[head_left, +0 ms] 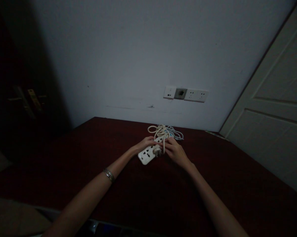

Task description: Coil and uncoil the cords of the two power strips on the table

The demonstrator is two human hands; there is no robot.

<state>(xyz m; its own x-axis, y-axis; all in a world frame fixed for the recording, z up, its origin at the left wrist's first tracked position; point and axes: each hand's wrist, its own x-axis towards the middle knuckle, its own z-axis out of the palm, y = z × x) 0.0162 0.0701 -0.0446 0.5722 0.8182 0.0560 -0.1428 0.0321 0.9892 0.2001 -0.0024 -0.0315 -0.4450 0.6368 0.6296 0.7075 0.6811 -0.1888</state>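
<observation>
A white power strip [145, 158] lies slanted on the dark red tabletop, its sockets facing up. Its cream cord [159, 130] is bunched in loops at the far end. The plug [157, 151] rests over the strip's right edge, prongs toward me. My left hand [146, 143] is closed at the strip's left side, fingers reaching across it toward the cord. Opposite it, my right hand [173, 148] is closed around the cord near the plug. The fingertips of both hands nearly meet and partly hide the middle of the strip.
A pale blue cable [178, 134] lies coiled behind my right hand. The tabletop [108, 141] meets a grey wall with several switch and socket plates [196, 95]. A white panelled door [274, 98] stands at the right, and a dark door with a handle [34, 100] at the left.
</observation>
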